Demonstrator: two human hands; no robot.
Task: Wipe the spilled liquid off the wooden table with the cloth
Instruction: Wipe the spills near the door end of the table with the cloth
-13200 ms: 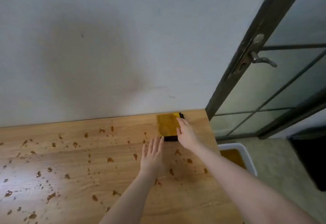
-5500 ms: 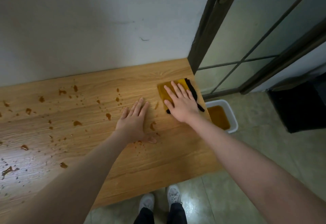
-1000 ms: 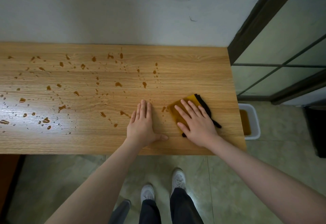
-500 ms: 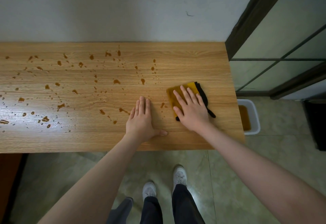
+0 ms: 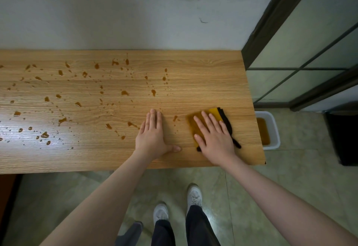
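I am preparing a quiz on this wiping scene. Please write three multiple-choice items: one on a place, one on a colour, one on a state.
1. Where does the white tub stand?
A. on the table
B. on the floor past the table's right end
C. under the left hand

2. What colour is the cloth?
A. yellow with a black edge
B. all white
C. blue

3. How is the right hand on the cloth?
A. raised off it
B. fingers straight, pressing flat
C. clenched in a fist

Answers: 1 B, it sits below the wooden table edge; 2 A, both colours show; 3 B, the fingers lie spread.
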